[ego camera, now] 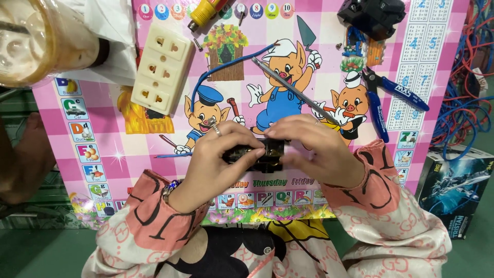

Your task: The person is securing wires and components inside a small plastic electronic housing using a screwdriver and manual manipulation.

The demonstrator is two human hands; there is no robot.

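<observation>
Down at the near edge of a pink cartoon-printed tabletop (154, 149), both hands meet over a small black part with brass-coloured metal bits (262, 154). The left hand (216, 154), wearing a ring, curls its fingers (242, 138) over the part's left end and pinches it from above and below. The right hand (314, 146) covers the right end, its fingers (288, 126) pressed together along the top edge of the part. How the thumbs sit underneath is hidden. The part is held just above the tabletop, between the two hands, directly in front of the person's patterned sleeves.

Further up the tabletop lies a cream-coloured multi-socket outlet (162, 69), tilted, well apart from the hands. A blue wire (226, 67) curves from near it toward the middle, and a long metal screwdriver shaft (290, 87) lies diagonally, its lower end close to the right hand. Blue-handled pliers (383, 98) rest to the right, and a black plastic housing (373, 15) sits at the far right corner. A yellow-handled tool (206, 11) pokes in at the top edge. A clear plastic cup with a pale drink (36, 38) looms at the upper left. A tangle of blue cables (471, 67) lies off the right edge, above a dark printed box (455, 190).
</observation>
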